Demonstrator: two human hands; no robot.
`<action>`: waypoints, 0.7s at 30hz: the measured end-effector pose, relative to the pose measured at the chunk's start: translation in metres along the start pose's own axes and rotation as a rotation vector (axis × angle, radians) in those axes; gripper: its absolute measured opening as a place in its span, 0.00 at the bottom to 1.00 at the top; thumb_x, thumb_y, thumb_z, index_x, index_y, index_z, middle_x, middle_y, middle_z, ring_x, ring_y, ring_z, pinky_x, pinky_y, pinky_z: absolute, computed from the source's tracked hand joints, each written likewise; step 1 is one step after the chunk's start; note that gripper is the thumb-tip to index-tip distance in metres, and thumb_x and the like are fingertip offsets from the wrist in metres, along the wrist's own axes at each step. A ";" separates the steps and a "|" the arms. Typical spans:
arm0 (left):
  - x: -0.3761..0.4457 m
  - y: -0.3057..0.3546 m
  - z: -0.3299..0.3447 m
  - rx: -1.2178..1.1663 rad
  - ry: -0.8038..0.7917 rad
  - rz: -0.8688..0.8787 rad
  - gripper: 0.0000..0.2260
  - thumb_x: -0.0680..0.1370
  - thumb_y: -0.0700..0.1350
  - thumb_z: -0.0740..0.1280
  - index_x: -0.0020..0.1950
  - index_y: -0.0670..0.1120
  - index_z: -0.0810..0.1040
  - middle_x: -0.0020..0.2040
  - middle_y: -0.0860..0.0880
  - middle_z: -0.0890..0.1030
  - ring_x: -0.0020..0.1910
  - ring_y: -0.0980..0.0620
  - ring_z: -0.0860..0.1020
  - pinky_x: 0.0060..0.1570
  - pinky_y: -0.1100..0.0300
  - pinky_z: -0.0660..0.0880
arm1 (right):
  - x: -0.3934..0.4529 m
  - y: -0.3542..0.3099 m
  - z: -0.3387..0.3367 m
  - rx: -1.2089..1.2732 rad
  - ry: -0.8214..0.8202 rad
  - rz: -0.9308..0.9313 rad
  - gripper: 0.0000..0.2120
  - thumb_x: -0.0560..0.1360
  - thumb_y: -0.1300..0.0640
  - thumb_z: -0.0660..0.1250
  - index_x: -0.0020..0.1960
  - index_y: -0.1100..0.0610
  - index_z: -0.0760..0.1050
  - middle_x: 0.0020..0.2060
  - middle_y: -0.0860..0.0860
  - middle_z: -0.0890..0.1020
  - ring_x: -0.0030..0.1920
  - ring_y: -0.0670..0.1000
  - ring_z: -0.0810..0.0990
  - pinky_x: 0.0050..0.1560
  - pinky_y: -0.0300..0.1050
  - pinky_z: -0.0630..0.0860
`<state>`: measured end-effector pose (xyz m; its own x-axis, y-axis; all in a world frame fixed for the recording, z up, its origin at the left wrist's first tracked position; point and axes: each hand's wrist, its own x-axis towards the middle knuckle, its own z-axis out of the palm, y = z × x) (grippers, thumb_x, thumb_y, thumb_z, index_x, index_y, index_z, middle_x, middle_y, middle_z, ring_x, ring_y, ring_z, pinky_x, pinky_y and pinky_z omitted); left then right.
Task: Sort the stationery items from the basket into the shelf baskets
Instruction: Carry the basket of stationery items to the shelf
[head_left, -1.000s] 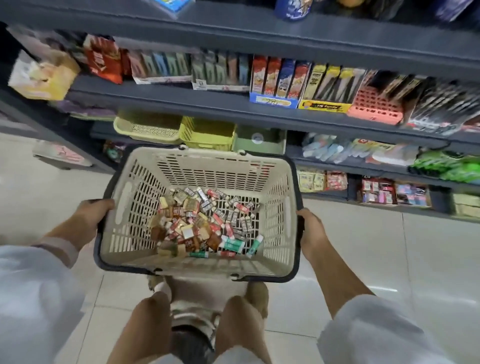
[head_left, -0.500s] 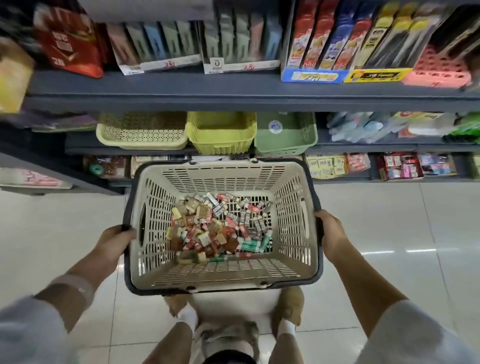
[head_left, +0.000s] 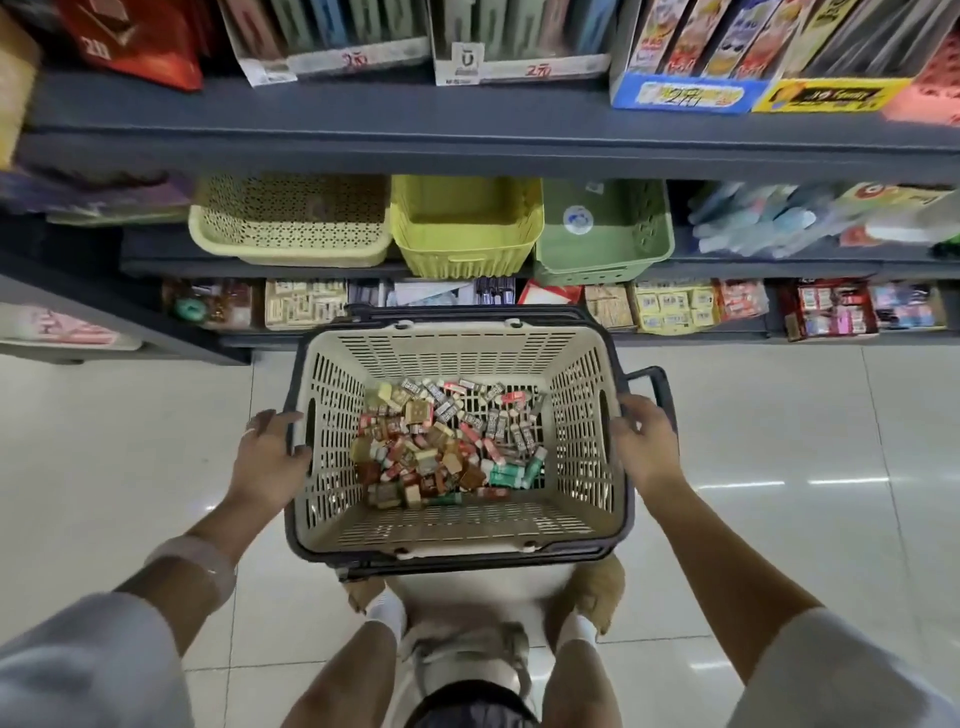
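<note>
A beige shopping basket (head_left: 457, 525) with a dark rim sits low in front of me, above the floor tiles. A heap of small stationery items (head_left: 447, 447) lies on its bottom: erasers, small boxes and green tubes. My left hand (head_left: 267, 452) grips the basket's left rim. My right hand (head_left: 641, 441) grips the right rim beside a folded dark handle (head_left: 649, 384). On the shelf beyond stand three shelf baskets: a pale perforated one (head_left: 291, 223), a yellow one (head_left: 465, 228) and a green one (head_left: 602, 234). All three look empty.
Dark shelves (head_left: 467, 130) carry boxed goods above and small packets (head_left: 670, 306) on the lowest level. Blue packets (head_left: 753, 223) lie right of the green basket. My knees and feet (head_left: 587, 587) are under the basket. Glossy floor tiles spread left and right.
The view has closed in on the shelf and the basket has come down lower toward the floor. Both hands stay on the rims.
</note>
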<state>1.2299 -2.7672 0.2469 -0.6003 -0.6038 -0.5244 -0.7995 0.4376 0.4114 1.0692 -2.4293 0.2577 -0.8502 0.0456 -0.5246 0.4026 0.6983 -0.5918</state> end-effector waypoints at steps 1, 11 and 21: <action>-0.001 0.001 0.005 0.019 -0.005 0.046 0.18 0.74 0.32 0.62 0.63 0.38 0.73 0.64 0.37 0.70 0.55 0.42 0.73 0.55 0.58 0.70 | -0.002 -0.001 0.010 -0.057 -0.054 -0.048 0.16 0.77 0.61 0.59 0.63 0.57 0.72 0.60 0.54 0.76 0.47 0.49 0.75 0.41 0.32 0.69; 0.053 0.000 0.120 0.088 -0.173 0.247 0.10 0.79 0.39 0.60 0.58 0.43 0.76 0.45 0.46 0.80 0.30 0.56 0.71 0.33 0.61 0.73 | 0.050 0.027 0.122 -0.527 -0.696 -0.387 0.15 0.79 0.56 0.58 0.65 0.55 0.69 0.44 0.50 0.79 0.49 0.56 0.80 0.63 0.57 0.69; 0.136 -0.004 0.162 0.417 -0.264 0.450 0.12 0.80 0.46 0.59 0.61 0.43 0.74 0.58 0.45 0.78 0.53 0.49 0.75 0.49 0.60 0.69 | 0.129 0.024 0.198 -1.018 -0.765 -0.743 0.17 0.77 0.59 0.61 0.66 0.54 0.70 0.61 0.54 0.74 0.60 0.53 0.73 0.56 0.42 0.67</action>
<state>1.1485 -2.7431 0.0527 -0.8189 -0.1423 -0.5560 -0.3788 0.8618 0.3373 1.0368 -2.5483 0.0548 -0.2379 -0.6939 -0.6796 -0.7183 0.5967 -0.3578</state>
